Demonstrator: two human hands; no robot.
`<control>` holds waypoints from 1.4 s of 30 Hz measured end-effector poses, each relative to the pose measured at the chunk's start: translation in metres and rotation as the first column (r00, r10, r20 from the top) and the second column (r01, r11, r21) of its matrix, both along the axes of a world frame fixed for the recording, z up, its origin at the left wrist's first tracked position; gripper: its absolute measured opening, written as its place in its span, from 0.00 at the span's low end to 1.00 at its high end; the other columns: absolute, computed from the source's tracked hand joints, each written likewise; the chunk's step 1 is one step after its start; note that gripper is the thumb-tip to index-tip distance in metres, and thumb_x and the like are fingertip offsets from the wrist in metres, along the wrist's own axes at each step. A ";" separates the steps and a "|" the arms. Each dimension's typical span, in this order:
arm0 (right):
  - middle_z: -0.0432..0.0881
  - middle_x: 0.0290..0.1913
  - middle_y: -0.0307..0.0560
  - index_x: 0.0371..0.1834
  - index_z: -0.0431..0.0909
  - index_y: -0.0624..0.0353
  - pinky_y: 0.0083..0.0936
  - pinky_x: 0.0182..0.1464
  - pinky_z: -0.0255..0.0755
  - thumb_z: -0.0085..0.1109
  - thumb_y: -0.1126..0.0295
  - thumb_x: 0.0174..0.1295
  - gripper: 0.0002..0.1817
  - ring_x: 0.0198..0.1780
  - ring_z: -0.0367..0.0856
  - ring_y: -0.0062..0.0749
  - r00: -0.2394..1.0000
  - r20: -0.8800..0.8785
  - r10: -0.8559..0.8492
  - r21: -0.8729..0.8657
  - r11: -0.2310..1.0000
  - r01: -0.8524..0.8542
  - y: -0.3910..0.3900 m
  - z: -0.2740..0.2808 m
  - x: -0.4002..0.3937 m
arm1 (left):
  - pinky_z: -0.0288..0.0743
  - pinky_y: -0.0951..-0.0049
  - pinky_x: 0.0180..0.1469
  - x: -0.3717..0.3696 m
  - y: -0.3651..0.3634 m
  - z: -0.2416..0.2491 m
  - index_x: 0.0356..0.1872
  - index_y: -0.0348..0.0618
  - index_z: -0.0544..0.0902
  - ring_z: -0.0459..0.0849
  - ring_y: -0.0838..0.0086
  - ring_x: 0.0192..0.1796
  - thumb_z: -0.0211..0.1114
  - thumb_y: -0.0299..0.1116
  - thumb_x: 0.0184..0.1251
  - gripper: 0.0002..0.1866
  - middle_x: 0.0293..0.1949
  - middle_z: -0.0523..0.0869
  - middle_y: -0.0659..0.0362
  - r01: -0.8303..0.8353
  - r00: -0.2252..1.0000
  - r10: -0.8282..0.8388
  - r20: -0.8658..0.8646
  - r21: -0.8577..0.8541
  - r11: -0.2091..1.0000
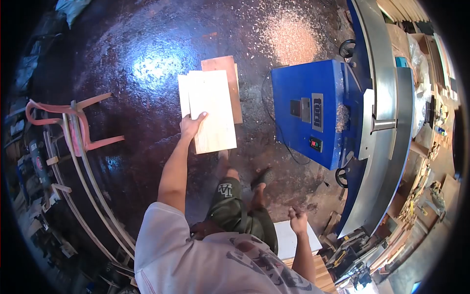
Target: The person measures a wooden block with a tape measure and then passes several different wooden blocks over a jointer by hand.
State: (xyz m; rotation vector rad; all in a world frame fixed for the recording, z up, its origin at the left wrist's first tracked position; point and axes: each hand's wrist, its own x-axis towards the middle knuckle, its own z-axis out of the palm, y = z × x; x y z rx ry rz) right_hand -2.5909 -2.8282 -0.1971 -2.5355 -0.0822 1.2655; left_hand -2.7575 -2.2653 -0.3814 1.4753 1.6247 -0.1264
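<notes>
My left hand (192, 126) grips a pale wooden board (213, 112) by its left edge, thumb on the top face and fingers underneath. A second pale board (184, 90) shows behind it on the left. Past the boards' right side, a reddish-brown board (235, 90) appears farther down. Away to the right, my right hand (297, 220) is closed with its fingers curled in, and nothing shows in it. It overlaps the edge of a white panel (289, 237) in this view.
To the right stands a blue jointer (298, 108) with a long metal bed (384, 93) and a cable at its base. Wood shavings (293, 39) lie on the dark floor behind it. On the left are a pink chair frame (83, 120) and long wooden strips (88, 171).
</notes>
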 end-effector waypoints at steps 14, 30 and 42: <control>0.90 0.57 0.54 0.78 0.73 0.65 0.33 0.45 0.85 0.57 0.53 0.82 0.31 0.46 0.93 0.39 0.880 -0.112 -0.461 -0.026 0.887 0.461 -0.021 0.016 -0.050 | 0.63 0.54 0.83 0.013 -0.006 -0.105 0.82 0.16 0.47 0.66 0.42 0.83 0.67 0.80 0.60 0.75 0.78 0.65 0.24 0.017 0.992 -0.047 -0.113 -0.249 0.968; 0.90 0.48 0.59 0.62 0.82 0.67 0.37 0.45 0.82 0.72 0.63 0.67 0.25 0.48 0.90 0.38 -0.581 0.813 0.040 0.576 0.092 0.813 -0.256 0.106 -0.342 | 0.77 0.64 0.34 -0.032 -0.117 0.050 0.48 0.33 0.84 0.84 0.66 0.32 0.64 0.66 0.77 0.36 0.35 0.85 0.52 0.770 0.515 -0.838 0.178 -0.526 0.362; 0.58 0.80 0.72 0.87 0.45 0.61 0.58 0.74 0.75 0.70 0.33 0.64 0.62 0.75 0.70 0.66 -0.640 -0.766 0.061 0.572 -0.390 -0.722 -0.599 0.097 -0.556 | 0.63 0.75 0.19 0.063 -0.348 0.176 0.47 0.41 0.79 0.75 0.77 0.23 0.68 0.52 0.80 0.21 0.28 0.77 0.61 0.964 0.177 -0.966 0.186 -0.231 0.133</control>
